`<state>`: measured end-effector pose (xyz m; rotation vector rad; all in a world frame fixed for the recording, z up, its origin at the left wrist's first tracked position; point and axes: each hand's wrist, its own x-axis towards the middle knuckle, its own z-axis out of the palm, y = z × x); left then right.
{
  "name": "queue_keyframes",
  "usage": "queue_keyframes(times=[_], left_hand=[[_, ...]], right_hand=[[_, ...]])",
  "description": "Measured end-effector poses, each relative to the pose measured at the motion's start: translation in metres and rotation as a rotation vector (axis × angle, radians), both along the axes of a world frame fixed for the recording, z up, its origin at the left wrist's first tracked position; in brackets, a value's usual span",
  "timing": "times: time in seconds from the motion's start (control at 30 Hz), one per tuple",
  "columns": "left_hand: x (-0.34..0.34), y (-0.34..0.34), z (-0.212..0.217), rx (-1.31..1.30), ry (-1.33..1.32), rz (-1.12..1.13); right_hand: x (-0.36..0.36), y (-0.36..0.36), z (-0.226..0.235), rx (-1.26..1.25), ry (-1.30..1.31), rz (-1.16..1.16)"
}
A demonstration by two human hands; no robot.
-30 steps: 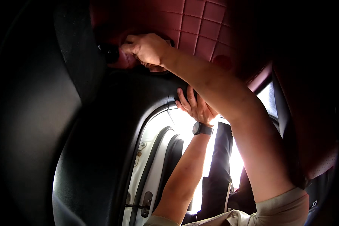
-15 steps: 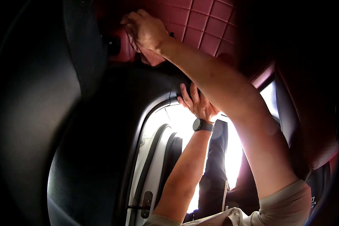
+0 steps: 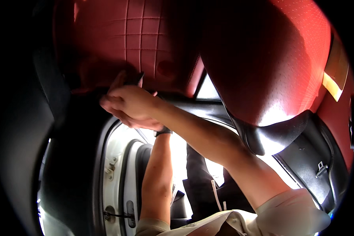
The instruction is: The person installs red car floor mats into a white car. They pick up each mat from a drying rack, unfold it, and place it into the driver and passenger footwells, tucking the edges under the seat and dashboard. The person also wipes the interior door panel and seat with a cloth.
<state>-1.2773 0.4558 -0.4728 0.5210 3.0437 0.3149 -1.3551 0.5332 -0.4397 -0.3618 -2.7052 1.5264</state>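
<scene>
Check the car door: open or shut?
Open. Bright daylight fills the door opening beside the white door frame, whose latch hardware is exposed. Both hands, right hand and left hand, work near the red seat.

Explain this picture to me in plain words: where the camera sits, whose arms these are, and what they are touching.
The camera is worn on a person's head and has a very wide lens, so straight edges bend near the rim. Both bare arms coming in from the lower edge belong to that person. The view is inside a car. The right hand is closed, with something thin and dark sticking out above its fingers; what it is cannot be made out. It sits at the lower edge of a red quilted seat panel. The left hand is mostly hidden behind the right one; only its wrist with a dark watch shows clearly. Below is the white door frame, bright with daylight. To the right is a red seat with black trim.
</scene>
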Motion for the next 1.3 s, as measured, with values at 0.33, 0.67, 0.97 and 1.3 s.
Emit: queue_keyframes(times=[0.33,0.67,0.97,1.3], left_hand=[[-0.006,0.015,-0.001,0.135,0.013,0.010],[-0.004,0.014,0.001,0.100,0.109,-0.010],[0.121,0.060,0.117,1.220,-0.647,0.811],[0.188,0.048,0.124,1.650,-1.068,0.921]], right_hand=[[0.154,0.119,0.045,0.406,-0.042,-0.048],[0.306,0.117,0.102,0.193,-0.609,0.167],[0.238,0.116,0.194,0.283,-0.032,0.036],[0.267,0.097,0.222,0.015,-0.299,0.425]])
